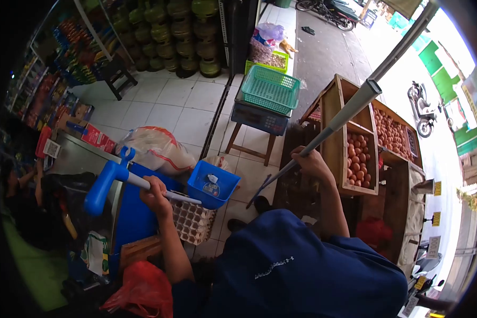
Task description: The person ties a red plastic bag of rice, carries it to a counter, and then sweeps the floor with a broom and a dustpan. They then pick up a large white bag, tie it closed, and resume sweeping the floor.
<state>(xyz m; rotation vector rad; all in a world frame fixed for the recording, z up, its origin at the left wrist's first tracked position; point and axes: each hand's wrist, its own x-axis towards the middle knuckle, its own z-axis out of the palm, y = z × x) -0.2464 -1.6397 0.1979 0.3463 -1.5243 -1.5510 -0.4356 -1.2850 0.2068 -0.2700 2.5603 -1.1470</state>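
My left hand [155,197] is closed around a pale rod with a thick blue plastic handle [105,185] and a small blue hook at its upper end. The rod's other end lies over a blue basin [213,183] and grey egg trays [188,218] in this view. On the right, my right hand [311,163] grips a long grey pole [336,124] that slants across my front. Its thick end is up near the wooden egg crates [350,132], and its thin lower end, with a narrow blue strip, points down toward the tiled floor.
A green basket [270,87] rests on a scale on a wooden stool [249,143]. Brown eggs [358,159] fill crate compartments. Stacked green gas cylinders [201,37] stand at the back. A person [24,196] is at far left. A red bag [140,291] hangs below my left arm.
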